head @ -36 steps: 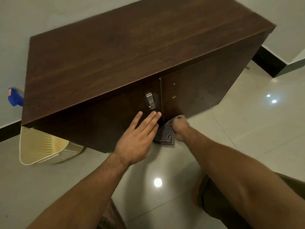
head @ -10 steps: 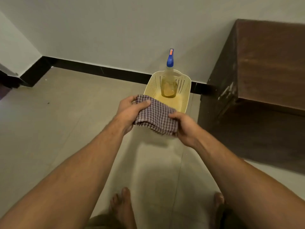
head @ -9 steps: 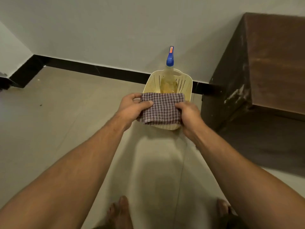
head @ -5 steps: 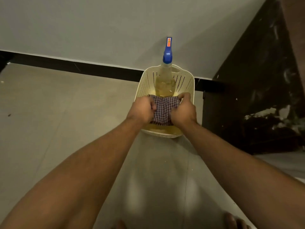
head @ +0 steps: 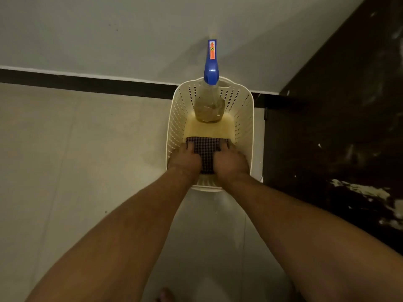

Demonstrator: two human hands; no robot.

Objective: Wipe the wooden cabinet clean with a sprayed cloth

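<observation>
The folded checked cloth [head: 206,147] lies low inside the cream perforated basket [head: 176,118], at its near end. My left hand [head: 185,159] grips the cloth's left side and my right hand [head: 229,160] grips its right side, both reaching down into the basket. A spray bottle [head: 209,105] with a blue trigger head stands upright at the basket's far end. The dark wooden cabinet [head: 340,118] fills the right side of the view, its side panel marked with pale patches low down.
The basket stands on pale floor tiles [head: 87,149] against a white wall [head: 109,29] with a black skirting strip [head: 87,83]. The cabinet's side is a hand's width from the basket. A bare toe [head: 164,295] shows at the bottom edge.
Both hands carried the cloth from the cabinet front over to the basket, folded it smaller, and lowered it down inside. The view has tilted further down over the basket.
</observation>
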